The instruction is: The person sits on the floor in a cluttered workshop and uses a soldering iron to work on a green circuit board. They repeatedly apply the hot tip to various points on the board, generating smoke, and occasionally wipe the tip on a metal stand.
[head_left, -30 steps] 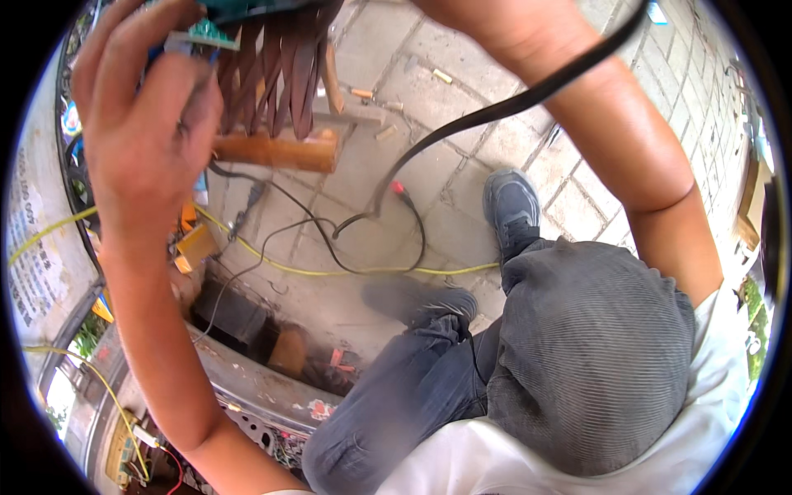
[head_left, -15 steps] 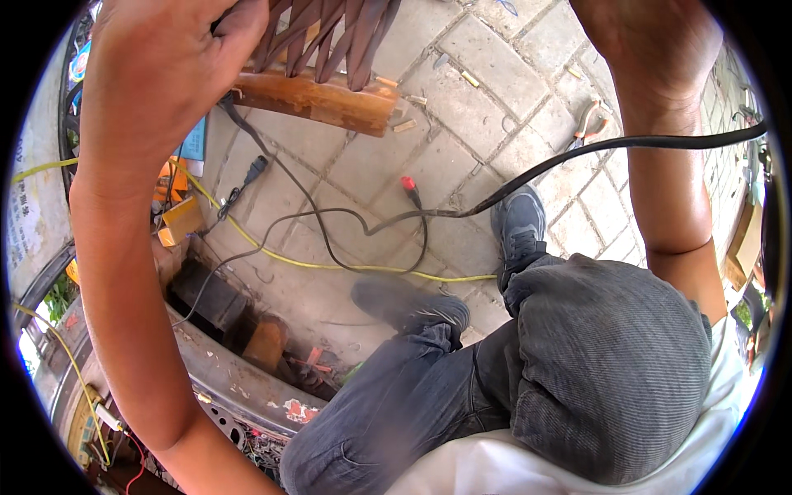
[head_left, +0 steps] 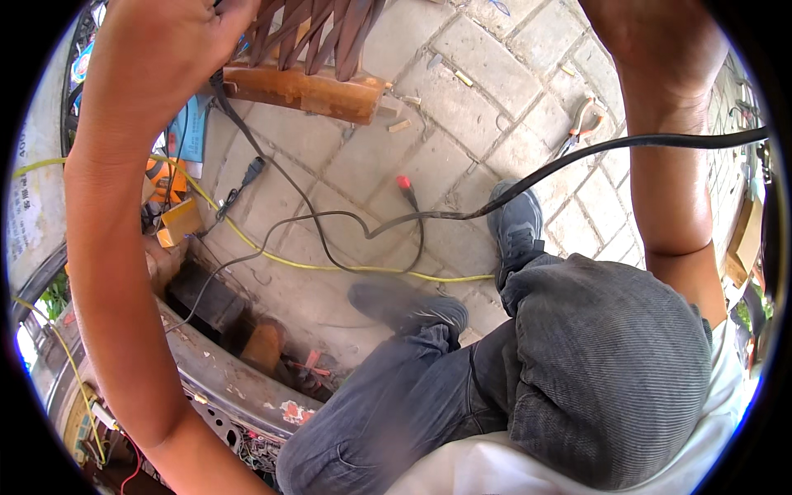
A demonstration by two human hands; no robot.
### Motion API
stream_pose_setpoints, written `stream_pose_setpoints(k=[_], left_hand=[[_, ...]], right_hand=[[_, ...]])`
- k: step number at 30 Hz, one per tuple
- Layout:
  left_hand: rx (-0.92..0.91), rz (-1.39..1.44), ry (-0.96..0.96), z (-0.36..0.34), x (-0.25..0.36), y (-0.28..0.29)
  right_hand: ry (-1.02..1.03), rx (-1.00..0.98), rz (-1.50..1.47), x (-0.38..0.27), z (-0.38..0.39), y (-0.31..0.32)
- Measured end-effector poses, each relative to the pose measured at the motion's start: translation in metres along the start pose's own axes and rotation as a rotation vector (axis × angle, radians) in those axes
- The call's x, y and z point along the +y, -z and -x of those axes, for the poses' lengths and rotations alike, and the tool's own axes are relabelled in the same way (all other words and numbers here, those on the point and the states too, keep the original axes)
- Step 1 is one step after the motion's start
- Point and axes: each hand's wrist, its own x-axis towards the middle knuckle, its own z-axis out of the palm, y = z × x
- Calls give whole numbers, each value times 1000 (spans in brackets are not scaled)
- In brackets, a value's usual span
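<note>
My left hand (head_left: pixel 169 37) is at the upper left, its thumb bent in and its fingers partly cut off by the top edge. It is closed around something dark that I cannot make out; a dark cable (head_left: pixel 235 115) comes down from beneath it. Beside this hand lies a rounded wooden rail (head_left: pixel 301 92) with brown crossed straps (head_left: pixel 330 45) running up out of view. My right hand (head_left: pixel 660 41) is raised at the upper right, its fingers hidden beyond the top edge. A thick black cable (head_left: pixel 610 151) passes across my right forearm.
Pliers (head_left: pixel 584 122) lie on the paving below the right hand. On the ground are a black plug (head_left: pixel 252 171), a red-tipped connector (head_left: pixel 404 183), a yellow cable (head_left: pixel 309 265) and a small cardboard box (head_left: pixel 179 223). A curved metal rim (head_left: pixel 239 381) with clutter borders my left leg.
The wooden rail and straps have shifted slightly left and up in view, and my left hand has moved a little with them. My right hand has shifted very slightly right.
</note>
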Motion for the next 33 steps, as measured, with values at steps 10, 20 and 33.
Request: stream_pose_setpoints(k=[10, 20, 33], left_hand=[[228, 107, -56, 10, -18, -6], [-70, -9, 16, -1, 1, 15], [-212, 82, 257, 3, 3, 30]], right_hand=[[-29, -15, -48, -9, 7, -15], [-115, 51, -22, -11, 20, -17], [-293, 118, 55, -24, 46, 12]])
